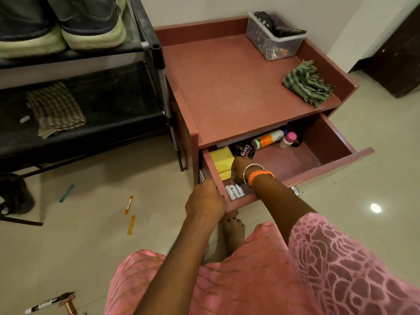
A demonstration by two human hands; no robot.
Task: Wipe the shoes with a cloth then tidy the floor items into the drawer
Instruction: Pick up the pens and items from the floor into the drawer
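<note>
Right hand [238,169]: reaching into the open drawer [318,171], fingers lying on a blister pack [235,191]; grip hidden.
Left hand [204,201]: curling over the drawer's near corner.
Cloth [306,84]: lying crumpled on the cabinet top [227,87].
Shoes [61,21]: sitting on the rack.
Floor [91,223]: strips [129,214] and marker [48,302] lying loose.

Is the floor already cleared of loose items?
No: two orange strips, a teal strip and a marker lie on the floor.

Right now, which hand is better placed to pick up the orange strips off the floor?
Left. The left hand rests at the drawer corner, nearer the orange strips; the right hand is reaching inside the drawer.
</note>
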